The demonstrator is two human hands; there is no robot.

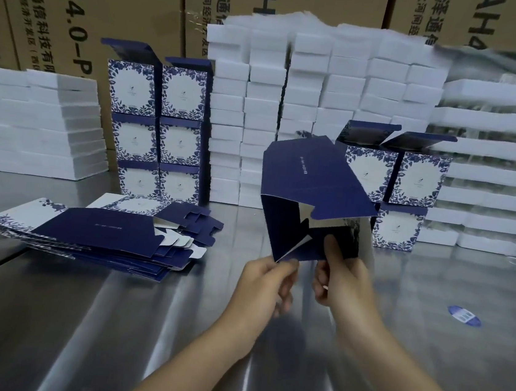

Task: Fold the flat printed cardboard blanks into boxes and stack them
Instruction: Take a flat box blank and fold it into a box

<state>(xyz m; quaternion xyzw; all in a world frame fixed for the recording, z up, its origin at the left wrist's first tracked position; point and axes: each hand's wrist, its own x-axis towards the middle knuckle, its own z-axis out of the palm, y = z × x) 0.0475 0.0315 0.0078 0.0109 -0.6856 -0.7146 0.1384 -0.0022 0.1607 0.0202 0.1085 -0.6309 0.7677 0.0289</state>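
Note:
A half-folded navy blue box [309, 185] hangs tilted in the air above the steel table [139, 326], its bottom flaps loose toward me. My left hand [267, 281] pinches its lower left corner. My right hand [342, 277] holds the lower edge, thumb pressed on a flap. A pile of flat blue-and-white printed blanks [107, 236] lies on the table to the left. Folded floral boxes stand stacked at the back left [158, 129] and at the right [405, 192], the top ones with lids open.
Stacks of white foam blocks [309, 104] fill the back and both sides, in front of large brown cartons [95, 0]. A round blue sticker [464, 315] lies on the table at the right.

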